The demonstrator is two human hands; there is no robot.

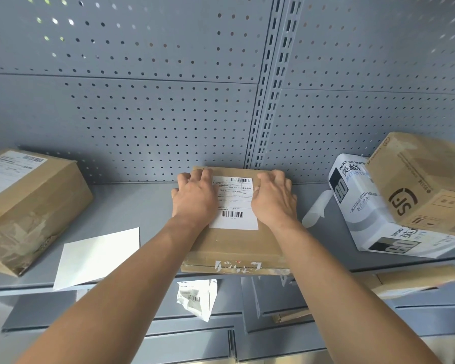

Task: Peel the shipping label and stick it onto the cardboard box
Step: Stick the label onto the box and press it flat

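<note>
white barcoded label [234, 203], flat on box [237, 245]

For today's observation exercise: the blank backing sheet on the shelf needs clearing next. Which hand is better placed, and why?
Left hand: the backing sheet lies on its side of the cardboard box; the right hand would have to cross over.

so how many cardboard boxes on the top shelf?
3. One at far left, one in the middle under both hands with the label on it, one tilted at far right. More may sit out of frame.
</note>
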